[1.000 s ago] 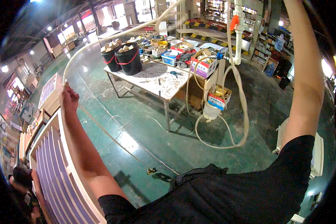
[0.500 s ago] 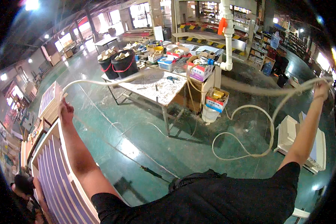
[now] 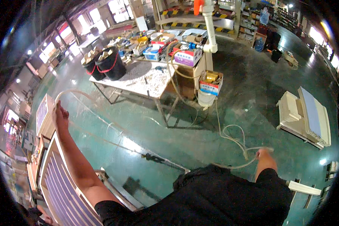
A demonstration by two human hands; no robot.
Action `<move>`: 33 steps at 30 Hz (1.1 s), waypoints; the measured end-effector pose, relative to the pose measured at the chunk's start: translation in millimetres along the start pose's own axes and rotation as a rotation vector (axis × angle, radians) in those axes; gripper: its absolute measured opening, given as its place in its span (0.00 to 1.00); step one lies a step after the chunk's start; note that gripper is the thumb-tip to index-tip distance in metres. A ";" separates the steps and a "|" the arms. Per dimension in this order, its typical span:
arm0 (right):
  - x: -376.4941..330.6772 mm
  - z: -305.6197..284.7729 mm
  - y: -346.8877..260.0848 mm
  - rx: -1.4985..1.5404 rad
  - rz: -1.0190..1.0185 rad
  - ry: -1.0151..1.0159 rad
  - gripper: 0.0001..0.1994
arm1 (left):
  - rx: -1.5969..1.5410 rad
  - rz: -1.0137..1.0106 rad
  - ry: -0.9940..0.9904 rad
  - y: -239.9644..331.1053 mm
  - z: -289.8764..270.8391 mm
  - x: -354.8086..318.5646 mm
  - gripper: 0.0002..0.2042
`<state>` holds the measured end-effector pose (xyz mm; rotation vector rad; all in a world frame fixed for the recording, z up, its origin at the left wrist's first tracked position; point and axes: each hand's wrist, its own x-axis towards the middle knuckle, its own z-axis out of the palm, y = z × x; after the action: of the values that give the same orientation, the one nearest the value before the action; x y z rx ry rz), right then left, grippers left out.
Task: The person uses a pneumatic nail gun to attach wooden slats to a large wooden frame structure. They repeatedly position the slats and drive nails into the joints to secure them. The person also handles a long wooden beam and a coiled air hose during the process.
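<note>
My left hand is raised at the far left, its fingers closed round a pale, flexible hose that arches away to the right and blurs. Low on the right, my right hand grips a pale hose too; a length sags from it toward my body. Loose hose loops run from there toward the workbench. Between my arms, a dark, slender fitting is joined to a thin line; its kind is unclear.
Ahead stands a workbench with black buckets, boxes and scattered pieces. A white pipe drops beside it. Slatted panels lie left, and stacked pale boards stand right. Part of another person shows at lower left.
My right hand has come down and inward from high on the right with the hose, whose loops have shifted and shrunk. My left hand stays raised. The view has turned slightly right.
</note>
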<state>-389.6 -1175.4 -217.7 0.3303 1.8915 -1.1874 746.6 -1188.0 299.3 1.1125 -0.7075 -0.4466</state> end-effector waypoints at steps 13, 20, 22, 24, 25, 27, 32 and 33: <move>-205.2 147.0 144.5 -1.693 -0.349 -0.944 0.21 | -0.138 0.147 -0.140 145.7 43.6 -51.0 0.17; -418.3 310.3 131.1 -1.177 -1.240 -1.490 0.49 | -0.185 0.095 -0.096 194.8 108.5 -87.8 0.14; -453.0 354.0 148.4 -1.219 -1.372 -1.506 0.52 | -0.101 0.154 0.015 202.6 136.7 -118.0 0.14; -490.2 387.9 172.4 -1.234 -1.603 -1.567 0.55 | -0.068 0.185 -0.047 216.7 130.8 -137.8 0.14; -507.1 402.7 179.8 -1.154 -1.561 -1.566 0.56 | -0.062 0.189 -0.019 216.1 139.2 -151.6 0.15; -546.9 431.6 187.7 -0.995 -1.466 -1.578 0.58 | 0.014 0.244 -0.031 226.7 142.9 -177.8 0.18; -625.6 495.1 177.7 -0.891 -1.392 -1.740 0.49 | -0.018 0.283 0.006 245.4 139.6 -238.3 0.20; -633.7 517.5 175.0 -0.941 -1.418 -1.719 0.44 | -0.027 0.276 -0.006 247.0 137.3 -239.3 0.20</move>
<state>366.5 -1386.0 72.1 -2.0850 0.5680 -0.5334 476.2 -1025.7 493.5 0.9713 -0.8443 -0.2241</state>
